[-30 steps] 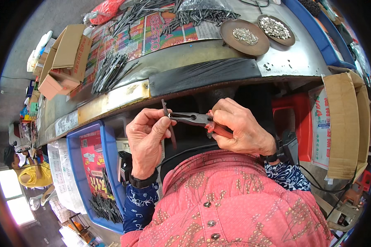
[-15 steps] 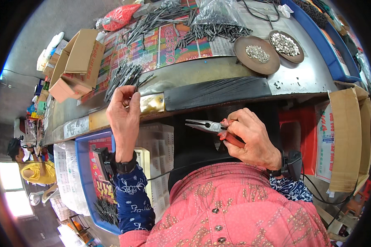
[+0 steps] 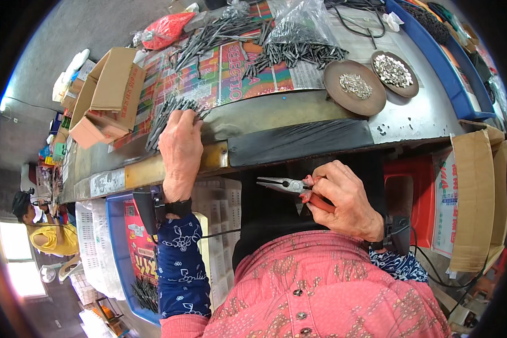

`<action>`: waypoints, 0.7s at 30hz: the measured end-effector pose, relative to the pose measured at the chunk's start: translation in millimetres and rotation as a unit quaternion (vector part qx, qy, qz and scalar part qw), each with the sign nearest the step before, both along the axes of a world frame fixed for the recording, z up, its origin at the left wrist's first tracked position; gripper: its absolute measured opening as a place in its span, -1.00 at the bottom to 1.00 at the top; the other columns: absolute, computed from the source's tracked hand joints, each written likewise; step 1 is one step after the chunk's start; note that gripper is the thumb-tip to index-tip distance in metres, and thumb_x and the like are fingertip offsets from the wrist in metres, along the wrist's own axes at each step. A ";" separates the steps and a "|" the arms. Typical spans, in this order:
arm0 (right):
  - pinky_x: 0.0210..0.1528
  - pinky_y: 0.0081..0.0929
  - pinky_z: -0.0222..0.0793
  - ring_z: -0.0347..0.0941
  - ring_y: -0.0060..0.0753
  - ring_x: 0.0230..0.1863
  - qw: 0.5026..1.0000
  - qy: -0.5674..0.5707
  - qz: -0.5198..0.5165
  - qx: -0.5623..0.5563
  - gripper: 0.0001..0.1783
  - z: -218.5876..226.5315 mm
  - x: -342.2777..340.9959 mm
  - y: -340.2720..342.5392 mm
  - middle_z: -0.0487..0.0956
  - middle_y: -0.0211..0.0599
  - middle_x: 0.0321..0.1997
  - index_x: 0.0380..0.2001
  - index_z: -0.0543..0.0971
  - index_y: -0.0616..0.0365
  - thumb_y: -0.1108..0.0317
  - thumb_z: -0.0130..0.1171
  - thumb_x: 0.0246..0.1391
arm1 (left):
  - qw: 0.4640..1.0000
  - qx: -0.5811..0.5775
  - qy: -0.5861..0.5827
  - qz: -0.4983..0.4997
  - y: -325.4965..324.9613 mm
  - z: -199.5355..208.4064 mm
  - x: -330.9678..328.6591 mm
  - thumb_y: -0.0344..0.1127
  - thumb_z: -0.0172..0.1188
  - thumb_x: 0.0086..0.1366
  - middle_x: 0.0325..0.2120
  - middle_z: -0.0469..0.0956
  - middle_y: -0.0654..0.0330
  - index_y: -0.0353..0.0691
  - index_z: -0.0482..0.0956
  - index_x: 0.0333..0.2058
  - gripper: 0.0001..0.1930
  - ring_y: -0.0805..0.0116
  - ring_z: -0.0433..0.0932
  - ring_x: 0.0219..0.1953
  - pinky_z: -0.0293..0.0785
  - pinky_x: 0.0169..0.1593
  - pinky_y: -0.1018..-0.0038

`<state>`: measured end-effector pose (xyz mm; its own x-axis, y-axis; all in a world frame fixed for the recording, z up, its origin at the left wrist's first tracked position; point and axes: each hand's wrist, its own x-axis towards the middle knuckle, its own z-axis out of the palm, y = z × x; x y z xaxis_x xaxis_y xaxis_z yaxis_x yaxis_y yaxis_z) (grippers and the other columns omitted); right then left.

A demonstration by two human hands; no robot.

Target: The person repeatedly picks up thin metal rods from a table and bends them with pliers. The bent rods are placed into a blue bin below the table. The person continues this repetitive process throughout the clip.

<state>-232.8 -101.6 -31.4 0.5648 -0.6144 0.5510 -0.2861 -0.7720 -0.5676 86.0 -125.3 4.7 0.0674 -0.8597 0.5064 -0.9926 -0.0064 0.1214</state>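
My left hand (image 3: 181, 147) reaches onto a pile of thin black strips (image 3: 169, 115) near the bench's front edge. Its fingers are curled and drawn together, with their tips down among the strips; what they pinch is mostly hidden. Over my lap, my right hand (image 3: 348, 200) is wrapped around long-nose pliers (image 3: 290, 185) with red handles. The pliers' metal jaws point left, slightly parted, and nothing shows between them. Beyond the bench edge sit two round brown dishes: one holds small silvery pieces (image 3: 355, 85), the other flat shiny pieces (image 3: 392, 70).
More black strips (image 3: 219, 34) and a clear plastic bag (image 3: 301, 25) over short dark pieces lie on the bench. A cardboard box (image 3: 110, 90) stands left, a blue tray (image 3: 445, 62) right. Below are a blue crate (image 3: 118, 248) and another carton (image 3: 473, 197). Far left is another person (image 3: 53, 234).
My left hand has moved forward and turned palm-down onto the strip pile; before, it pinched a thin dark piece by the edge. My right hand keeps the pliers, their jaws now less parted.
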 end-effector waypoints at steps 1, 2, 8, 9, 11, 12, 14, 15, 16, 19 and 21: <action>-0.26 -0.31 0.32 0.42 -0.21 -0.28 1.000 -0.004 -0.003 -0.003 -0.79 0.9 -0.5 -0.1 0.48 -0.28 -0.27 -0.41 0.57 0.14 0.48 0.41 -0.15 | 0.998 -0.024 0.050 -0.027 2.3 3.6 -4.2 -0.40 0.31 0.24 -0.36 0.55 0.00 -0.26 0.59 -0.28 -0.88 -0.13 0.55 -0.34 0.47 -0.27 0.15; -0.26 -0.31 0.32 0.42 -0.20 -0.28 1.000 -0.009 -0.006 -0.006 -0.78 2.2 -0.7 -0.2 0.48 -0.28 -0.27 -0.41 0.56 0.14 0.49 0.41 -0.16 | 0.993 -0.030 0.105 -0.038 7.0 8.2 -9.4 -0.42 0.31 0.23 -0.38 0.56 -0.01 -0.27 0.59 -0.29 -0.89 -0.13 0.54 -0.35 0.47 -0.28 0.18; -0.14 -0.24 0.28 0.45 -0.17 -0.21 0.997 -0.022 -0.040 -0.058 -0.75 15.8 -5.5 1.7 0.50 -0.27 -0.21 -0.41 0.54 0.13 0.50 0.39 -0.21 | 0.815 0.079 0.564 -0.105 64.6 27.7 -58.4 -0.47 0.22 0.38 -0.41 0.65 0.20 -0.39 0.56 -0.26 -0.92 0.69 0.35 -0.60 0.24 -0.52 0.67; -0.09 -0.22 0.27 0.46 -0.17 -0.18 0.996 -0.020 -0.048 -0.069 -0.75 18.2 -5.8 2.7 0.49 -0.29 -0.19 -0.40 0.55 0.12 0.49 0.38 -0.22 | 0.722 0.078 0.672 -0.144 73.2 26.0 -67.6 -0.48 0.20 0.40 -0.41 0.64 0.13 -0.37 0.56 -0.20 -0.92 0.71 0.29 -0.65 0.16 -0.55 0.75; -0.07 -0.22 0.27 0.46 -0.18 -0.18 0.994 -0.018 -0.054 -0.098 -0.74 22.7 -6.6 4.8 0.49 -0.29 -0.18 -0.38 0.56 0.11 0.47 0.39 -0.22 | 0.619 0.099 0.764 -0.154 84.1 21.8 -79.2 -0.44 0.23 0.42 -0.40 0.63 0.08 -0.35 0.57 -0.18 -0.90 0.68 0.29 -0.68 0.16 -0.58 0.75; -0.06 -0.21 0.27 0.46 -0.18 -0.17 0.992 -0.014 -0.057 -0.111 -0.74 24.5 -7.0 6.5 0.49 -0.29 -0.17 -0.37 0.57 0.11 0.46 0.39 -0.21 | 0.572 0.112 0.797 -0.160 89.4 19.5 -82.3 -0.42 0.24 0.42 -0.39 0.63 0.08 -0.34 0.57 -0.18 -0.89 0.67 0.29 -0.69 0.16 -0.59 0.75; -0.03 -0.19 0.25 0.47 -0.20 -0.14 0.991 -0.001 -0.053 -0.121 -0.74 27.4 -7.7 10.2 0.50 -0.29 -0.14 -0.37 0.58 0.11 0.44 0.41 -0.22 | 0.530 0.131 0.824 -0.151 98.6 15.1 -86.0 -0.36 0.23 0.43 -0.39 0.63 0.07 -0.29 0.57 -0.17 -0.88 0.67 0.27 -0.72 0.15 -0.62 0.74; -0.03 -0.19 0.25 0.48 -0.20 -0.13 0.991 0.007 -0.050 -0.122 -0.74 28.2 -7.9 12.3 0.50 -0.29 -0.13 -0.37 0.58 0.10 0.43 0.41 -0.22 | 0.527 0.132 0.827 -0.144 103.0 13.2 -86.6 -0.35 0.23 0.44 -0.40 0.63 0.08 -0.28 0.56 -0.17 -0.87 0.67 0.27 -0.73 0.13 -0.63 0.73; -0.03 -0.19 0.25 0.48 -0.21 -0.12 0.991 0.015 -0.046 -0.123 -0.74 28.9 -8.1 14.1 0.50 -0.28 -0.13 -0.38 0.58 0.10 0.43 0.41 -0.22 | 0.500 0.126 0.842 -0.157 106.9 11.5 -86.9 -0.33 0.23 0.44 -0.41 0.63 0.09 -0.27 0.56 -0.16 -0.86 0.68 0.26 -0.74 0.12 -0.65 0.73; 0.02 -0.14 0.23 0.48 -0.19 -0.08 0.991 0.037 -0.041 -0.123 -0.74 30.1 -7.6 18.1 0.49 -0.26 -0.09 -0.41 0.57 0.09 0.40 0.43 -0.22 | 0.476 0.133 0.858 -0.143 115.1 9.1 -84.9 -0.31 0.23 0.44 -0.42 0.63 0.09 -0.26 0.55 -0.16 -0.85 0.69 0.25 -0.77 0.08 -0.67 0.72; 0.03 -0.13 0.21 0.47 -0.19 -0.07 0.990 0.040 -0.039 -0.126 -0.74 30.4 -6.4 20.1 0.49 -0.25 -0.08 -0.41 0.57 0.09 0.39 0.43 -0.22 | 0.486 0.142 0.851 -0.140 118.1 8.5 -83.8 -0.30 0.23 0.44 -0.42 0.63 0.09 -0.26 0.54 -0.16 -0.85 0.69 0.24 -0.77 0.08 -0.67 0.72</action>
